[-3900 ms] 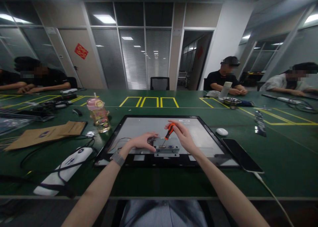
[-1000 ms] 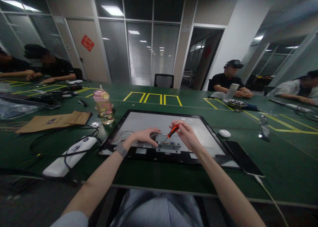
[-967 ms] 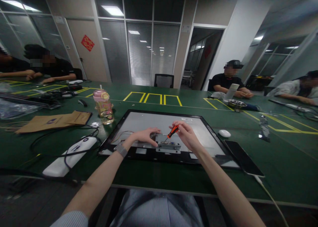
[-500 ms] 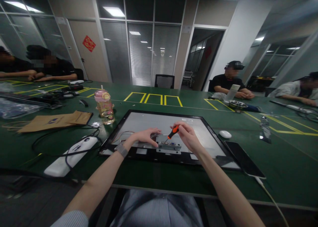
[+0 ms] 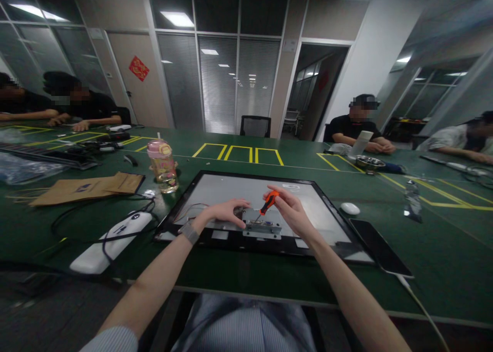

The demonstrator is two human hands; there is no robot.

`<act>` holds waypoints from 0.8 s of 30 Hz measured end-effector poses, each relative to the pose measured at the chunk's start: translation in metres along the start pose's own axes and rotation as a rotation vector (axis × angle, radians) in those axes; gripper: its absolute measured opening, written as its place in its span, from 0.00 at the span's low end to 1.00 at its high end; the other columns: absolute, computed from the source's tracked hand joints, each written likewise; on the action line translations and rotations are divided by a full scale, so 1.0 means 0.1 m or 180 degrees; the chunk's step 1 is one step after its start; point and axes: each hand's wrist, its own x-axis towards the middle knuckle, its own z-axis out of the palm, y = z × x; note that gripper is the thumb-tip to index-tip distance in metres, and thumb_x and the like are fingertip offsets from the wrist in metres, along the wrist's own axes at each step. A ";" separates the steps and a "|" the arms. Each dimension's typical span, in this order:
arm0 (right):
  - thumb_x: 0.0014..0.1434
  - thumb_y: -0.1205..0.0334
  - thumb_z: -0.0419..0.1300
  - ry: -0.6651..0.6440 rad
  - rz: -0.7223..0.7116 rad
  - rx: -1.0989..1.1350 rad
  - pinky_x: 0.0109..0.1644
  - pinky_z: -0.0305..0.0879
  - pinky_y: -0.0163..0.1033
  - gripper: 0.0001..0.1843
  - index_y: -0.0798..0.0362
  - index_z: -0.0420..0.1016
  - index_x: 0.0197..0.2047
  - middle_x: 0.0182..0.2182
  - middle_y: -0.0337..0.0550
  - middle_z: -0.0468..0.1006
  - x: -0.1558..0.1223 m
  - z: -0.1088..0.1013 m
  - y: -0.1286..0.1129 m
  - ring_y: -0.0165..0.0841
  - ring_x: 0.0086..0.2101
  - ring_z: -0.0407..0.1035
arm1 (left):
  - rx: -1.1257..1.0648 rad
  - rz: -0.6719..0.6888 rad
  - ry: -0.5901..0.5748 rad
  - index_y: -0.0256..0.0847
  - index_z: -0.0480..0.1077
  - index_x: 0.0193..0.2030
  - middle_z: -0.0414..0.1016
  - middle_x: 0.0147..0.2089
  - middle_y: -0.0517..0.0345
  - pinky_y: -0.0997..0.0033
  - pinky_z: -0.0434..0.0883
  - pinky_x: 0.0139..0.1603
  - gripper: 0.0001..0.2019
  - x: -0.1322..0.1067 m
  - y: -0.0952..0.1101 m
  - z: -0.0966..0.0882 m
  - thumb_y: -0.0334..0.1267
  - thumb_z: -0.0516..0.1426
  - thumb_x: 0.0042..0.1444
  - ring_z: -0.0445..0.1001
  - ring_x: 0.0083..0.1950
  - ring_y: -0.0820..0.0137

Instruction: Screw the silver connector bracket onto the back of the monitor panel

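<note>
A black-framed display panel (image 5: 215, 190) lies flat, back side up, on the green table in front of me. A small metal connector bracket (image 5: 263, 226) sits near its front edge. My right hand (image 5: 291, 212) is closed round an orange-and-black screwdriver (image 5: 268, 202), its tip pointing down at the bracket's left end. My left hand (image 5: 224, 211) rests on the panel just left of the bracket, fingers curled down against it, with a grey band on the wrist.
A pink-lidded drink bottle (image 5: 163, 167) and brown paper bags (image 5: 88, 187) lie at the left. A white device with black cables (image 5: 110, 240) is at the near left. A white mouse (image 5: 350, 208) and a dark phone (image 5: 381, 247) sit at the right. Other people sit round the table.
The view has drifted slightly. My right hand keeps the screwdriver on the bracket, with the handle tilted a little differently; my left hand stays in place.
</note>
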 end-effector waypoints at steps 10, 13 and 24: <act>0.60 0.53 0.54 0.0576 -0.0267 -0.0140 0.50 0.67 0.50 0.16 0.47 0.68 0.50 0.43 0.45 0.75 0.01 0.07 0.11 0.36 0.41 0.72 | 0.0017 0.0016 -0.0005 0.47 0.59 0.61 0.51 0.67 0.53 0.59 0.46 0.67 0.40 0.00 0.02 -0.01 0.56 0.63 0.40 0.46 0.68 0.57; 0.56 0.55 0.59 0.0899 -0.0377 -0.0677 0.45 0.69 0.46 0.13 0.48 0.73 0.44 0.37 0.43 0.75 -0.01 0.06 0.09 0.36 0.37 0.71 | -0.0025 0.0004 -0.0020 0.48 0.59 0.60 0.50 0.68 0.55 0.58 0.45 0.67 0.40 0.00 0.04 -0.01 0.56 0.63 0.40 0.45 0.69 0.57; 0.60 0.58 0.55 0.0571 -0.0468 -0.0810 0.47 0.67 0.45 0.19 0.44 0.67 0.54 0.43 0.43 0.72 -0.06 0.11 0.02 0.35 0.40 0.70 | -0.0005 -0.0058 0.0000 0.47 0.58 0.61 0.50 0.67 0.54 0.57 0.47 0.66 0.41 -0.01 0.04 -0.01 0.56 0.63 0.39 0.46 0.68 0.56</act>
